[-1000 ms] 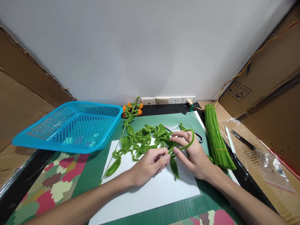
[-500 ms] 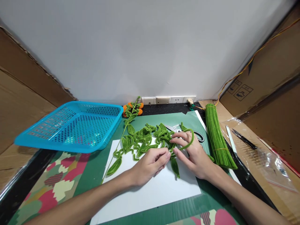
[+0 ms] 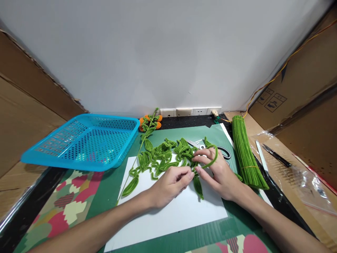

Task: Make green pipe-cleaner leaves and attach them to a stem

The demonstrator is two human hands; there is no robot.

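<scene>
My left hand [image 3: 176,184] is closed in a pinch over the white sheet, its fingertips on a green pipe cleaner piece. Against it, my right hand [image 3: 218,174] has its thumb and index finger at the same spot, other fingers bent and slightly apart. From there a green pipe cleaner [image 3: 216,154] curves up over the right fingers. A looped green leaf [image 3: 198,188] hangs just below the fingertips. The exact grip point is partly hidden. Behind the hands lies a pile of shaped green pipe cleaner leaves [image 3: 163,151].
Scissors [image 3: 225,153] lie partly behind my right hand. A pipe cleaner bundle [image 3: 247,154] is at the right, near tweezers [image 3: 276,155] and a white-handled tool [image 3: 262,156]. At left stands a blue basket [image 3: 119,160]; a leafy stem [image 3: 137,158] and orange flowers [image 3: 158,124] are beside it.
The whole view has shifted slightly to the right. Both hands keep nearly the same pose on the pipe cleaner; the hanging leaf has barely turned.
</scene>
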